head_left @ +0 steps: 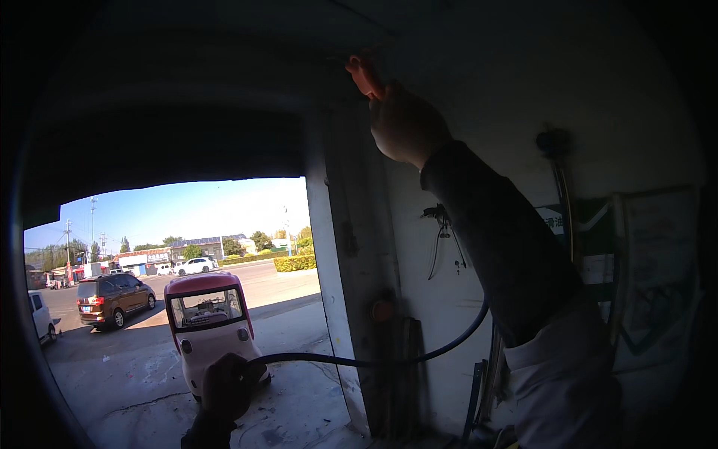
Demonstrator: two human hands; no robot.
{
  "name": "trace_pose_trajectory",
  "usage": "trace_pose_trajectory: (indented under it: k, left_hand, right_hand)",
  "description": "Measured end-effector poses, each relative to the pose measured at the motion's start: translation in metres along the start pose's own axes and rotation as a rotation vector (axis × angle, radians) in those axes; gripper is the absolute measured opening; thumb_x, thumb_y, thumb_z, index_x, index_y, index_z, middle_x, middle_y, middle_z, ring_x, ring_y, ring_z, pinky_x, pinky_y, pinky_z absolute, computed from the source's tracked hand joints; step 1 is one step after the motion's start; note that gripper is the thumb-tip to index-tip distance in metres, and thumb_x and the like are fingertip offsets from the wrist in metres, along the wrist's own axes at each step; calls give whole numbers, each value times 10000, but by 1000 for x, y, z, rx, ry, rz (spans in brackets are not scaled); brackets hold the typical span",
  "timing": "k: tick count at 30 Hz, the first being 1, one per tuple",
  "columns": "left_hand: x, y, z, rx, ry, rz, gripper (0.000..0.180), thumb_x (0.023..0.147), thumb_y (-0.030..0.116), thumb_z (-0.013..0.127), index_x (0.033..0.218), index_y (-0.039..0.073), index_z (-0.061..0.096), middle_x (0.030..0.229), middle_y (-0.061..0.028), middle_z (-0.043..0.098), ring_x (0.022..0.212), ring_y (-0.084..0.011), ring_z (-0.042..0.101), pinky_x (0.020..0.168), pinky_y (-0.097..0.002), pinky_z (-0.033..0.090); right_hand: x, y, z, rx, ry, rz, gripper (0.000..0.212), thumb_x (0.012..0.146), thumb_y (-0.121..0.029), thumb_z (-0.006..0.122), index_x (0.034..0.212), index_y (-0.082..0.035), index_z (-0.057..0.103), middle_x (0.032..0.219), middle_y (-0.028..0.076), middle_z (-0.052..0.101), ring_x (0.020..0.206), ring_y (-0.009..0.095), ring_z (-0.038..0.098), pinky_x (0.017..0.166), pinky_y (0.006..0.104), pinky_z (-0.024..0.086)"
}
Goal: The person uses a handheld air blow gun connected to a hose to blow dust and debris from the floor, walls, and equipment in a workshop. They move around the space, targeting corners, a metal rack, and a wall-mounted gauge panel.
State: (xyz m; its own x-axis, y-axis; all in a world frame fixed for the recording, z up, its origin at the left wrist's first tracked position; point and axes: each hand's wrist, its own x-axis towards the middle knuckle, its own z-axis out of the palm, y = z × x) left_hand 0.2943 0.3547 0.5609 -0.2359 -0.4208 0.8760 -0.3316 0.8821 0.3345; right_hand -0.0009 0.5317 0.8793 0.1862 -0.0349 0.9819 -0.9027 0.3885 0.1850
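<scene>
My right hand (407, 126) is raised high toward the dark ceiling, its fingers closed around a reddish-orange piece (364, 75). That piece has a rounded end pointing up and left; its kind is too dark to tell. Low in front of me, my left hand (226, 385) is closed on the end of a black hose (314, 357). From there the hose sags to the right, then curves up and passes behind my right arm. My left fingers are mostly in shadow.
A small pink-and-white enclosed vehicle (213, 318) stands just outside the wide doorway. Beyond it is a brown van (116, 298). The door pillar (336, 299) is right of the opening. Thin cables (443, 232) and a framed board (658, 277) hang on the right wall.
</scene>
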Motion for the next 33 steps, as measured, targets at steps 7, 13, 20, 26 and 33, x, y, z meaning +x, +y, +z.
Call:
trace_pose_trajectory:
  k: [7,13,20,26,33]
  left_hand:
    - [30,119,-44,94,-13,177,252,821,185,815,889,36,623,813,-94,691,753,-169,695,688,-318,584]
    - [2,166,-75,60,13,13,326,833,162,798,1042,31,585,829,-99,683,773,-181,704,730,-315,594]
    - [-60,210,-113,163,-28,-132,342,838,161,791,1070,27,578,803,-109,672,806,-197,721,737,-325,602]
    - [-113,237,-159,287,-44,-116,340,849,232,786,1034,39,576,796,-110,669,763,-202,715,713,-329,609]
    - [-205,269,-239,350,-72,-129,347,845,246,786,1014,17,587,796,-124,681,755,-208,718,671,-322,600]
  right_hand:
    - [-10,50,-61,150,-33,-27,367,1050,-280,411,1121,57,539,700,103,620,538,155,587,543,331,505]
    - [-18,65,-117,209,560,-314,343,1050,-292,439,1133,19,556,690,79,618,512,112,567,439,263,437]
    - [-13,103,-174,-77,94,-52,346,1049,-263,414,1126,31,580,729,121,630,567,175,607,522,324,509]
    - [-20,82,-217,207,-76,-3,359,1051,-286,410,1147,24,564,749,145,638,582,208,613,570,355,515]
    - [-39,-27,-280,152,-228,-73,322,1041,-272,433,1125,0,583,646,79,624,480,146,565,505,314,478]
